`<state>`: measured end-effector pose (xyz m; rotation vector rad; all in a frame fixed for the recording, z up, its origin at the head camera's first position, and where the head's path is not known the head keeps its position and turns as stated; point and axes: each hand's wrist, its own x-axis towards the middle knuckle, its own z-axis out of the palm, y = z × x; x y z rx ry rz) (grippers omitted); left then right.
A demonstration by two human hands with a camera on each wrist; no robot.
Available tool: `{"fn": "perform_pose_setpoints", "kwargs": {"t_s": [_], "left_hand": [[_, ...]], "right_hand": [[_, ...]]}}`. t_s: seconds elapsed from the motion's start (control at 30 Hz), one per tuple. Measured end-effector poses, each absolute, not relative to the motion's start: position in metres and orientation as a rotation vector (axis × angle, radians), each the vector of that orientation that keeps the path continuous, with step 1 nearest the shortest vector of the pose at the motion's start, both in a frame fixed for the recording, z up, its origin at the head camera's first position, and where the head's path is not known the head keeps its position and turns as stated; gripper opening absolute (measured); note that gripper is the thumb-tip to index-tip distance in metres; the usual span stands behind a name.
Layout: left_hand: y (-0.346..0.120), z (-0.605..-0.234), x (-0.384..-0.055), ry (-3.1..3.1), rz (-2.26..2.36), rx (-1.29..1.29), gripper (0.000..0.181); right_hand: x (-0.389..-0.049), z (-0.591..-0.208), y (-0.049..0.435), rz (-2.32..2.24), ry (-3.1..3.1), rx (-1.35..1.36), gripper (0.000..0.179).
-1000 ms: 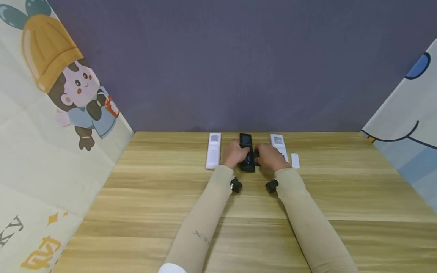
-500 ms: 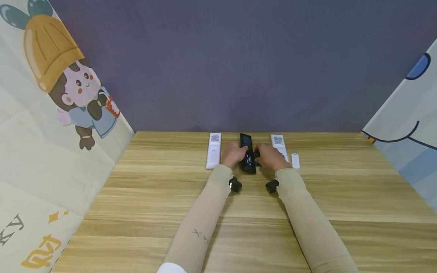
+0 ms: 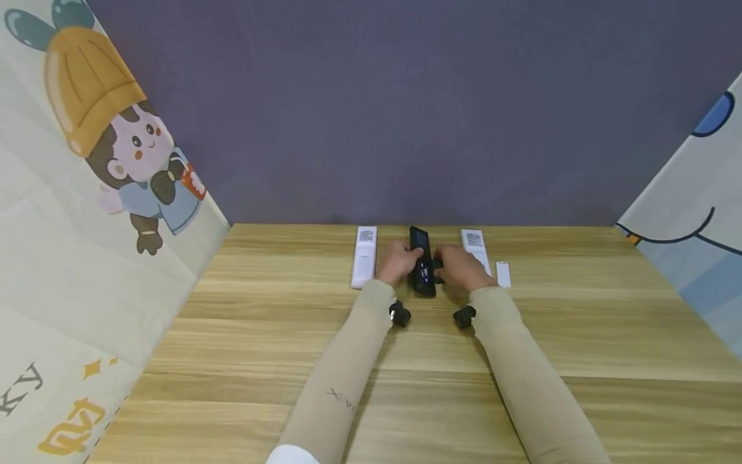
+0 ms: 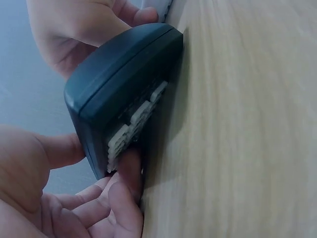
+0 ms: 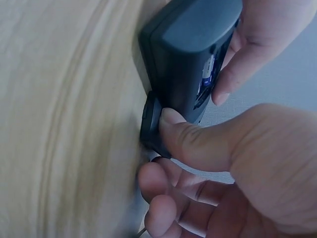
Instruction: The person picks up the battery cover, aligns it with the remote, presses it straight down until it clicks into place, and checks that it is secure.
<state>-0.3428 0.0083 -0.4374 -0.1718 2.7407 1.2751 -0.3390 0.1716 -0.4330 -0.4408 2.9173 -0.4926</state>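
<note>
In the head view my left hand (image 3: pixel 397 263) grips a black remote control (image 3: pixel 426 287) by its left side, thumb on top and fingers underneath. The remote is tilted, with its keypad side facing down toward the table in the left wrist view. Batteries (image 5: pixel 206 72) show in its uncovered compartment in the right wrist view. Close on the right, my right hand (image 3: pixel 460 265) pinches a small black battery cover (image 5: pixel 151 124) between thumb and fingers. The cover stands on edge right beside the remote, low over the table.
A white remote control (image 3: pixel 364 258) lies back up to the left. Another white remote control (image 3: pixel 474 243) lies to the right, partly behind my right hand. Beside it is a small white battery cover (image 3: pixel 503 274). A dark wall (image 3: pixel 417 116) borders the wooden table (image 3: pixel 261 335) at the back.
My left hand has tilted the black remote, its near end shifting slightly right and toward me. The right hand stays in nearly the same place with the black cover.
</note>
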Motion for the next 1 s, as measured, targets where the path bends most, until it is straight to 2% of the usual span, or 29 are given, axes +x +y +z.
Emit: {"fn": "perform_pose_setpoints", "kwargs": {"t_s": [0.53,1.0], "left_hand": [[0.010,-0.436,-0.340,2.666,1.466,-0.198,0.029],[0.007,-0.434,-0.346,2.346,1.803,-0.236,0.037]], "right_hand": [[-0.338,-0.429,0.174,-0.506,2.955,-0.443,0.040],[-0.337,-0.420,0.176,-0.579,3.037,-0.375,0.022]]}}
